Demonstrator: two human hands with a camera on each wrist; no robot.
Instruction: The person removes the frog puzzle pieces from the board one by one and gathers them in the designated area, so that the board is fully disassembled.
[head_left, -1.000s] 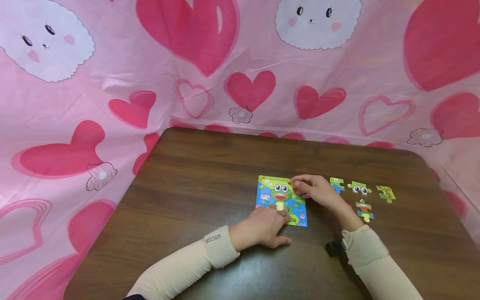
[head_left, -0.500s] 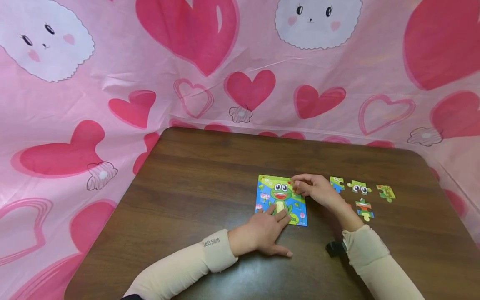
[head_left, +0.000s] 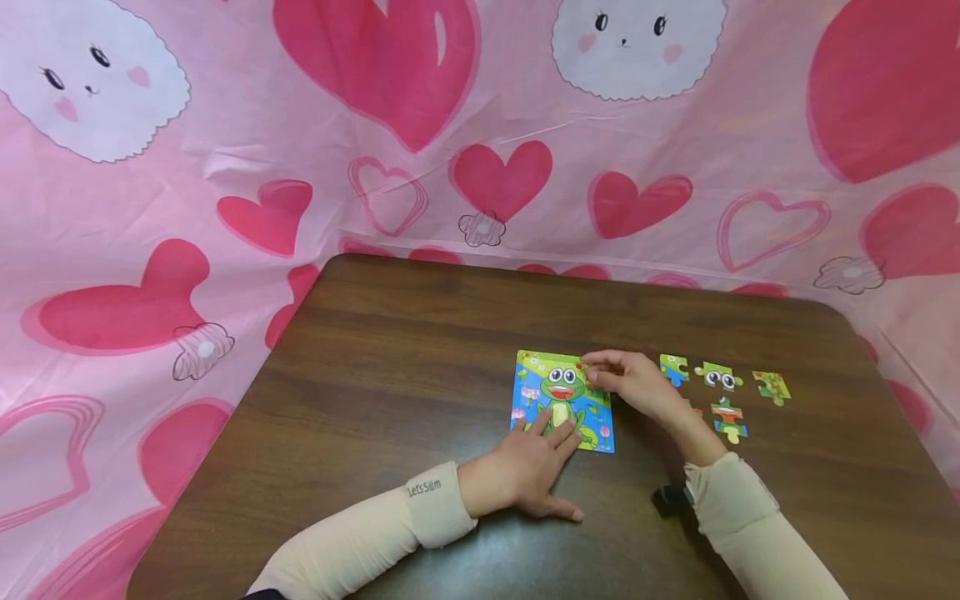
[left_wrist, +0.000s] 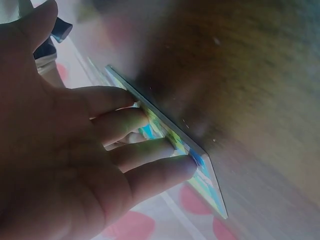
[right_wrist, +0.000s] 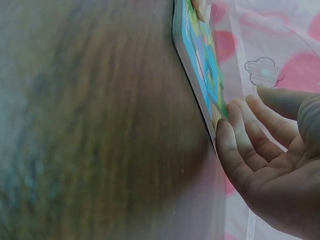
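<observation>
A square frog picture puzzle (head_left: 562, 390) lies flat on the table. Spread and nearly straight, the fingers of my left hand (head_left: 527, 468) rest on its lower left part, with the thumb out on the wood. My right hand (head_left: 639, 386) touches the upper right corner with its fingertips. In the right wrist view the fingers (right_wrist: 231, 145) are loosely bent at the board's edge and the thumb stands apart. A green bit (right_wrist: 221, 106) stands slightly proud there; whether it is a separate piece, I cannot tell.
Loose jigsaw pieces lie right of my right hand: a blue-green one (head_left: 674, 369), one with frog eyes (head_left: 718, 377), a yellow-green one (head_left: 772, 387) and a frog-mouth one (head_left: 727, 421). Another is partly hidden by the wrist. A pink heart-patterned cloth (head_left: 480, 108) hangs behind the brown table (head_left: 420, 333).
My left fingers, bent on the lower part of the puzzle a second ago, have straightened and spread over it. My right hand has stayed at the corner.
</observation>
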